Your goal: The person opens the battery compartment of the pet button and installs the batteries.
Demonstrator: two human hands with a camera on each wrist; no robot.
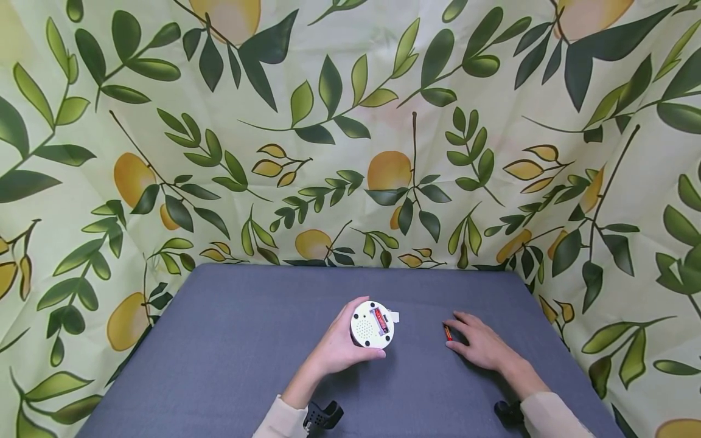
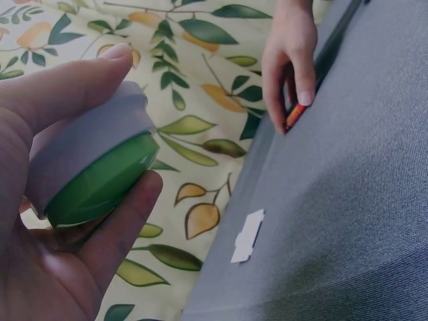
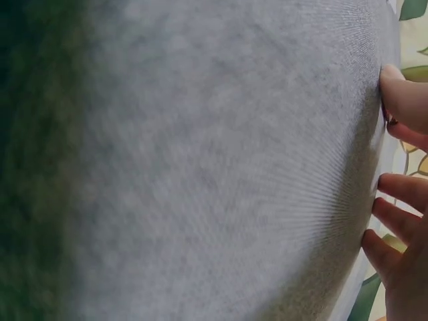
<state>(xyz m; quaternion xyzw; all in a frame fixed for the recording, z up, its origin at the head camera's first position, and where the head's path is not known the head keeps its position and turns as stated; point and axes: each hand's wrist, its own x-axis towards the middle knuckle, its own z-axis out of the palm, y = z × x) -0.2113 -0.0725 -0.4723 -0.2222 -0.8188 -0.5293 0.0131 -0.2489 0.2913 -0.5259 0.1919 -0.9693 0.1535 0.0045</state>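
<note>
In left hand [image 1: 341,344], one round device [image 1: 363,329]

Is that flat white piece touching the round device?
Apart: the left wrist view shows the flat white piece lying on the table, with a clear gap to the round device held in the left hand.

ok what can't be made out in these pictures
Head view: print on the battery in the gadget, too small.
Left wrist view: part of the loose battery, behind the right grip.
Right wrist view: dark green shape, too blurred; that grip, cut off by the edge.
</note>
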